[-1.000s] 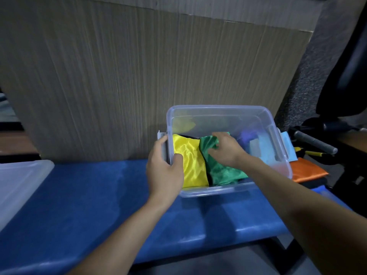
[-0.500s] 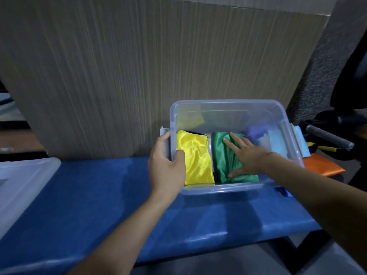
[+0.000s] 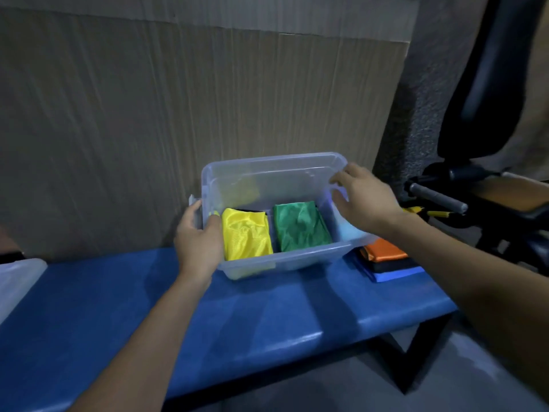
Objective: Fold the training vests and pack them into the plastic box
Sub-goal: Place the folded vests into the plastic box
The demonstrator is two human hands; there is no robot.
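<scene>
A clear plastic box stands on the blue bench against a wood-grain panel. Inside it lie a folded yellow vest on the left and a folded green vest on the right, side by side. My left hand grips the box's left rim, thumb inside the wall. My right hand hovers over the box's right rim with fingers spread, holding nothing. Right of the box a folded orange vest lies on a black and a blue one.
A translucent lid or second box sits at the bench's left end. A black chair and a bench with a metal bar stand to the right. The bench's black leg reaches the grey floor.
My right hand has lifted off the green vest and moved to the box's right rim. The green vest now lies flat and folded. The left hand keeps its grip.
</scene>
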